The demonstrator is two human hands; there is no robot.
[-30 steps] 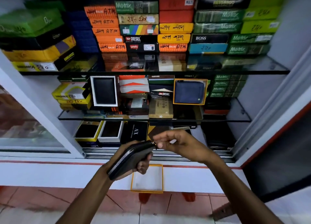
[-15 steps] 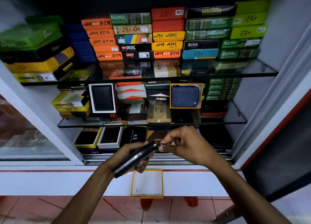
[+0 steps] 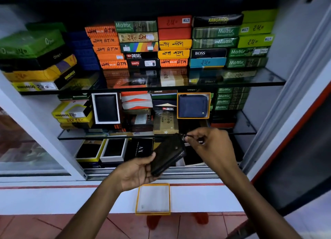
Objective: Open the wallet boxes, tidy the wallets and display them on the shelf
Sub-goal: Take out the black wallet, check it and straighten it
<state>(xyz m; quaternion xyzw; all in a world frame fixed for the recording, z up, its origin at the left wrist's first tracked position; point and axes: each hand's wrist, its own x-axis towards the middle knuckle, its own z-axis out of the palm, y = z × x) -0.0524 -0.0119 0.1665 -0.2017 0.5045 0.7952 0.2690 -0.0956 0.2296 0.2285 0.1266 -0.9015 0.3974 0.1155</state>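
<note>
Head view: black zip wallet (image 3: pixel 168 153) is gripped at its lower end by left hand (image 3: pixel 136 172); zipper pull at 1 o'clock (wallet's top corner) pinched by right hand (image 3: pixel 213 147). Empty orange-rimmed box (image 3: pixel 168 199) sits at 6 o'clock below.

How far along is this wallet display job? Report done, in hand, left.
Done: blue wallet and black wallet stand displayed in open boxes. In hand: left hand holds a black zip wallet; right hand pinches its zipper pull. Left: the orange-rimmed box sits empty; many stacked boxes remain closed.
</note>
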